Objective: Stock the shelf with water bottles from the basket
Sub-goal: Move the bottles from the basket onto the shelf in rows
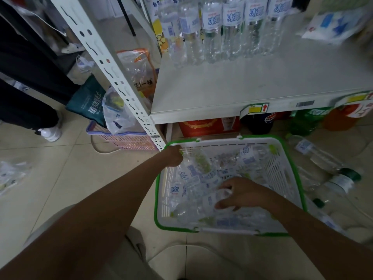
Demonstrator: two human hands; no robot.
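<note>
Head view looks down on pale beige floor tiles point(80, 168) in a shop, where a white metal shelf point(232, 87) meets a slotted white upright point(113, 77). At the shelf's back stands a row of upright water bottles point(232, 27), their white labels carrying blue Chinese characters. On the tiles just before the shelf sits the white basket point(282, 174) with a green rim, full of lying bottles with the same labels. The left hand point(174, 156) is at the basket's far left corner, fingers curled round the end of one bottle point(198, 159). The right hand point(242, 194) curls round the neck of a second bottle point(210, 202) lying mid-basket. The shelf edge bears a yellow price tag point(255, 109) with a red arrow and a barcode sticker point(304, 103). Below it are a red carton point(207, 126) and a dark Pepsi bottle point(260, 122). Left of the upright, a dark green bag point(88, 100) with white Chinese lettering leans over a pink basket point(125, 140). Loose bottles point(319, 156) lie on the tiles right of the white basket.
</note>
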